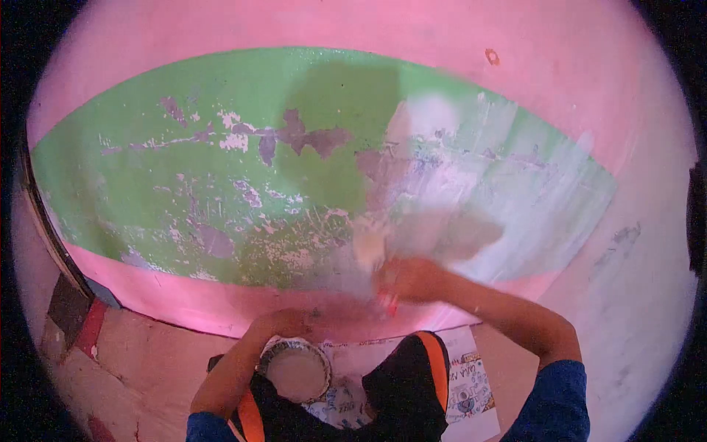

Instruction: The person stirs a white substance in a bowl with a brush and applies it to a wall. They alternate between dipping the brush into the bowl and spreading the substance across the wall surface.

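Observation:
My right hand (403, 281) is closed around a paintbrush (370, 247), whose pale bristles point up against the wall. A bit of red shows below the fist, and motion blurs the hand. My left hand (287, 323) curls at the far rim of a round paint tub (296, 370) between my knees; its fingers are dim and partly hidden. Pale liquid lies inside the tub. Ahead is a green painted patch (317, 96) with flaking, bare spots. Its right part carries a streaky whitish coat (508, 191).
Pink wall (412, 29) surrounds the green patch. Printed paper sheets (471, 383) lie on the floor under the tub and my legs. A dark edge (55, 228) runs down the left side, with a red strip (91, 328) near its foot.

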A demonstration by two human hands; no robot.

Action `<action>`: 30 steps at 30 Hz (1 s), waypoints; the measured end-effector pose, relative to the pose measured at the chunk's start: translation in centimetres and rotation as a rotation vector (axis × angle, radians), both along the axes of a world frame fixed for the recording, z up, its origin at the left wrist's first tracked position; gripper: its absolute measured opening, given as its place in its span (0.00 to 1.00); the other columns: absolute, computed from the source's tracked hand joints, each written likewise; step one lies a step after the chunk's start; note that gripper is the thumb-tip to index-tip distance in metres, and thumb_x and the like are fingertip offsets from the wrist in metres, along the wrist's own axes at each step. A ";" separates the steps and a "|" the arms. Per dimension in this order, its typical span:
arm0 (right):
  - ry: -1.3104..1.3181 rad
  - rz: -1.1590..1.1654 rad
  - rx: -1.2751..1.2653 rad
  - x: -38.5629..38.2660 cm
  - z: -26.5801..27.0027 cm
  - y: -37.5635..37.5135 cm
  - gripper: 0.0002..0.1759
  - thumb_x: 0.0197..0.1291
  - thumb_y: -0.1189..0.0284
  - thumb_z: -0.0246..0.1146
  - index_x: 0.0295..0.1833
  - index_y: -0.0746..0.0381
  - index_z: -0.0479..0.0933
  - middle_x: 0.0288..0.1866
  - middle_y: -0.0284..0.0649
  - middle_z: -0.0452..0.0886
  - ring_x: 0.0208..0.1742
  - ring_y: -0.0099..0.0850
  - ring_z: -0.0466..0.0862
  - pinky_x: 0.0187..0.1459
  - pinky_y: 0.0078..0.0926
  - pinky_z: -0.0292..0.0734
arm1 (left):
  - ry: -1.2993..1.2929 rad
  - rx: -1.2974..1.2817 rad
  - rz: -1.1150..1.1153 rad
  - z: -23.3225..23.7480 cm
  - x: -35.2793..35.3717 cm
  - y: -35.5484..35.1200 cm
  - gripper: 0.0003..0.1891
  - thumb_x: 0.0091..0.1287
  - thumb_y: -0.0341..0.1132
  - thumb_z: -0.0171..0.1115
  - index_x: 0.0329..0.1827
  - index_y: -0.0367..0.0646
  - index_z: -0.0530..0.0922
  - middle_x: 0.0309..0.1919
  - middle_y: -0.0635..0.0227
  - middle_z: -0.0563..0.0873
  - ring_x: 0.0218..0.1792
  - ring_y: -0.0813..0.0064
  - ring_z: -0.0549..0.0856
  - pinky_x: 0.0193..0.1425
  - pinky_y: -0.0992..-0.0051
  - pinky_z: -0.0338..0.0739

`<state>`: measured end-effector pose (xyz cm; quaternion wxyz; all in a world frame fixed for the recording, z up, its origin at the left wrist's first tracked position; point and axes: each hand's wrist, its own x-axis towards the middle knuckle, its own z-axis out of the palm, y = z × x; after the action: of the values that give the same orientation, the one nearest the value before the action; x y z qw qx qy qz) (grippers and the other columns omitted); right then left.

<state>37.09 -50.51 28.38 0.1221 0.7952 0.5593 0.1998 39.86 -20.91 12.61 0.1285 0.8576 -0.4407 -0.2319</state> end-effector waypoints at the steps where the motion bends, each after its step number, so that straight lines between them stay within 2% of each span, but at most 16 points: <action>1: -0.018 0.003 -0.011 -0.5 1.6 1.1 0.13 0.47 0.70 0.53 0.41 0.57 0.71 0.43 0.39 0.75 0.43 0.36 0.77 0.44 0.30 0.72 | -0.003 -0.011 0.001 -0.2 0.1 0.0 0.22 0.57 0.49 0.51 0.48 0.43 0.72 0.47 0.55 0.75 0.47 0.58 0.75 0.53 0.64 0.66; 3: 0.265 -0.263 -0.190 -2.2 4.7 2.6 0.13 0.46 0.72 0.55 0.42 0.57 0.72 0.41 0.40 0.75 0.42 0.38 0.76 0.44 0.31 0.72 | -0.008 -0.015 0.010 -0.5 0.3 0.1 0.22 0.57 0.48 0.51 0.48 0.43 0.72 0.47 0.55 0.75 0.47 0.58 0.75 0.53 0.64 0.66; 5: 0.000 -0.060 0.228 0.6 10.1 0.5 0.13 0.46 0.73 0.55 0.41 0.58 0.72 0.38 0.42 0.74 0.41 0.40 0.75 0.43 0.33 0.71 | -0.010 -0.018 0.014 -0.8 0.2 0.2 0.21 0.57 0.48 0.50 0.48 0.43 0.72 0.47 0.56 0.75 0.47 0.58 0.75 0.52 0.64 0.66; 7: -0.270 -0.301 0.351 -0.9 16.9 0.9 0.13 0.40 0.80 0.58 0.37 0.59 0.72 0.35 0.41 0.74 0.39 0.37 0.75 0.41 0.32 0.70 | -0.012 -0.023 0.013 -0.9 0.4 0.2 0.21 0.57 0.48 0.50 0.48 0.43 0.73 0.47 0.56 0.75 0.47 0.58 0.75 0.52 0.64 0.66; 9: -0.550 -0.021 0.620 -0.1 20.3 0.5 0.07 0.43 0.78 0.57 0.32 0.60 0.71 0.32 0.40 0.74 0.36 0.37 0.76 0.41 0.30 0.71 | -0.016 -0.027 0.004 -0.9 0.6 0.2 0.21 0.58 0.47 0.50 0.48 0.43 0.73 0.47 0.56 0.75 0.47 0.58 0.75 0.52 0.64 0.66; 10: -0.541 -0.024 0.613 0.5 19.4 0.4 0.07 0.43 0.78 0.57 0.32 0.60 0.71 0.32 0.40 0.74 0.36 0.37 0.76 0.41 0.30 0.71 | -0.013 -0.031 -0.004 -0.9 0.6 0.1 0.21 0.58 0.47 0.50 0.47 0.43 0.73 0.47 0.56 0.75 0.47 0.58 0.75 0.52 0.64 0.66; 11: -0.244 -0.153 0.669 1.5 17.6 0.1 0.06 0.45 0.75 0.57 0.32 0.59 0.71 0.32 0.39 0.75 0.37 0.36 0.76 0.42 0.31 0.72 | -0.013 -0.034 -0.009 -0.9 0.6 0.0 0.20 0.58 0.47 0.50 0.47 0.43 0.73 0.47 0.56 0.75 0.47 0.58 0.75 0.52 0.64 0.66; 13: -0.558 -0.052 0.329 0.7 12.2 1.4 0.08 0.48 0.70 0.56 0.35 0.58 0.73 0.33 0.39 0.75 0.40 0.34 0.76 0.42 0.33 0.73 | -0.021 -0.038 -0.020 -0.8 0.7 0.1 0.20 0.58 0.47 0.50 0.47 0.43 0.73 0.47 0.57 0.75 0.47 0.58 0.75 0.52 0.64 0.66; 14: -0.459 -0.019 0.143 0.3 8.1 2.3 0.10 0.47 0.69 0.57 0.38 0.57 0.73 0.35 0.41 0.75 0.41 0.34 0.76 0.41 0.33 0.73 | -0.020 -0.038 -0.022 -0.8 0.7 0.1 0.20 0.58 0.47 0.49 0.47 0.43 0.73 0.47 0.57 0.75 0.47 0.58 0.75 0.52 0.64 0.66; 17: 0.265 -0.111 -0.026 -1.7 1.0 4.7 0.09 0.44 0.71 0.58 0.35 0.58 0.73 0.35 0.41 0.75 0.38 0.36 0.76 0.40 0.34 0.72 | -0.033 -0.038 -0.026 -1.2 0.6 -0.2 0.19 0.58 0.46 0.49 0.47 0.43 0.73 0.47 0.57 0.75 0.47 0.58 0.75 0.52 0.64 0.66; 18: 0.263 -0.106 -0.024 -1.1 1.8 4.7 0.09 0.44 0.71 0.58 0.35 0.58 0.73 0.35 0.41 0.75 0.38 0.36 0.76 0.40 0.34 0.72 | -0.040 -0.041 -0.023 -1.3 0.6 -0.2 0.19 0.58 0.46 0.49 0.47 0.43 0.73 0.47 0.57 0.75 0.47 0.58 0.75 0.52 0.64 0.66; 20: 0.269 0.011 0.380 2.2 5.8 4.0 0.08 0.42 0.75 0.56 0.33 0.60 0.71 0.29 0.40 0.74 0.33 0.41 0.75 0.35 0.36 0.71 | -0.053 -0.058 -0.015 -1.4 0.5 -0.1 0.19 0.58 0.46 0.49 0.47 0.44 0.73 0.46 0.57 0.75 0.47 0.58 0.75 0.52 0.64 0.66; 25: -0.627 0.003 0.628 -1.7 21.2 4.4 0.15 0.38 0.79 0.58 0.37 0.59 0.73 0.33 0.40 0.75 0.33 0.36 0.76 0.32 0.29 0.72 | -0.057 -0.065 -0.011 -1.9 0.6 0.7 0.18 0.59 0.45 0.48 0.46 0.44 0.73 0.46 0.58 0.75 0.47 0.58 0.75 0.52 0.64 0.66; 27: -0.587 0.001 0.725 -0.8 18.8 4.3 0.14 0.39 0.77 0.58 0.38 0.59 0.72 0.32 0.41 0.75 0.32 0.37 0.76 0.31 0.31 0.73 | -0.057 -0.065 -0.011 -1.9 0.8 1.1 0.18 0.59 0.45 0.48 0.46 0.44 0.73 0.46 0.58 0.76 0.47 0.58 0.75 0.52 0.64 0.66; 29: -0.583 0.000 0.397 1.2 11.1 4.3 0.14 0.41 0.75 0.57 0.39 0.58 0.72 0.30 0.41 0.75 0.32 0.38 0.77 0.33 0.33 0.74 | -0.067 -0.069 -0.017 -1.9 0.8 1.2 0.17 0.59 0.45 0.48 0.46 0.44 0.73 0.46 0.58 0.76 0.47 0.58 0.75 0.52 0.64 0.66; 30: -0.851 -0.205 0.056 1.7 4.8 5.0 0.13 0.43 0.72 0.55 0.39 0.57 0.72 0.28 0.42 0.75 0.32 0.39 0.77 0.36 0.34 0.74 | -0.071 -0.071 -0.017 -1.9 0.7 1.1 0.17 0.59 0.44 0.48 0.46 0.44 0.73 0.46 0.58 0.76 0.47 0.59 0.75 0.52 0.64 0.66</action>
<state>38.80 -45.52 33.22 0.3395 0.6962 0.3719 0.5116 40.58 -19.78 10.69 0.1410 0.8563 -0.4604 -0.1869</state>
